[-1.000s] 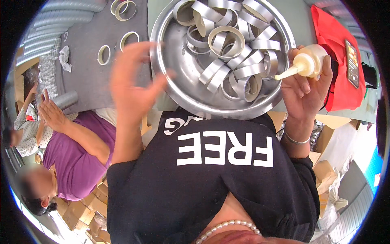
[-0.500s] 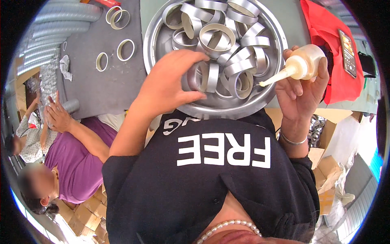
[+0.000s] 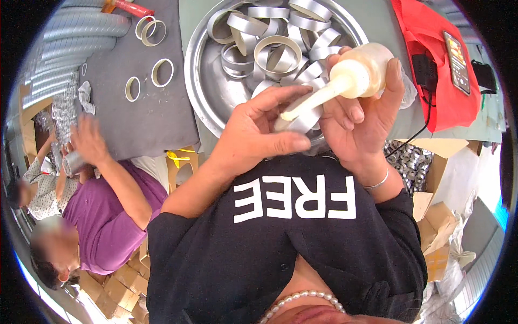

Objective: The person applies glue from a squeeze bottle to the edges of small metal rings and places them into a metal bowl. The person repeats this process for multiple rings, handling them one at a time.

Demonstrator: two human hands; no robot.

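My right hand (image 3: 361,121) grips a pale squeeze bottle (image 3: 356,73) with a long nozzle that points down-left. My left hand (image 3: 261,132) pinches a silver metal ring (image 3: 299,123) right at the nozzle's tip, just over the near rim of a big round metal basin (image 3: 197,81). Several more silver rings (image 3: 278,51) lie heaped in that basin. Most of the held ring is hidden by my fingers.
A dark grey mat (image 3: 135,119) at the left carries a few white-lined rings (image 3: 162,72). A person in a purple top (image 3: 102,216) works at the lower left. A red cloth (image 3: 437,70) with a phone (image 3: 457,62) lies at the right. Cardboard boxes (image 3: 437,232) stand below.
My left hand reached into the basin, took a ring and drew it back toward me. My right hand brought the bottle left so its nozzle meets the ring.
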